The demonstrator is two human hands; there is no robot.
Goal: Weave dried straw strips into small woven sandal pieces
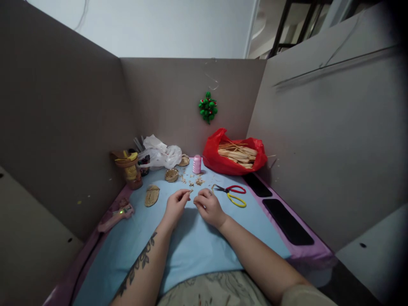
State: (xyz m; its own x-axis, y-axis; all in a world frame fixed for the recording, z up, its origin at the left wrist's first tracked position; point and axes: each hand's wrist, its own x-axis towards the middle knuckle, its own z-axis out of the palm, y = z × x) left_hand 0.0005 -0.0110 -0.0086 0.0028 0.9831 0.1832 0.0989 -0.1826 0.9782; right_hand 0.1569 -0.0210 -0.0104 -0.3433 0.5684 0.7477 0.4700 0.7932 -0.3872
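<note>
My left hand (pixel 176 205) is closed in a pinch, with the tip of a thin straw strip (pixel 191 191) showing at its fingertips. Close beside it, my right hand (pixel 209 207) has its fingers curled together. A bit of pale straw (pixel 213 187) stands up behind its knuckles; whether it is the same strip, I cannot tell. Scissors (pixel 230 190) with one red and one yellow handle lie just right of that hand, blades partly apart. Straw scraps (pixel 199 181) are scattered beyond my fingers. Left of them are a small woven straw basket (pixel 171 174) and a flat woven sole-shaped piece (pixel 152 196).
A red bag (pixel 210 148) of dry straw and a pink thread spool (pixel 196 164) stand at the back. Two black phone-like slabs (pixel 287 222) lie right. On the left are a pink glue gun (pixel 116 216), a pot (pixel 132 174) and a white plastic bag (pixel 162 155). Grey panels enclose the table.
</note>
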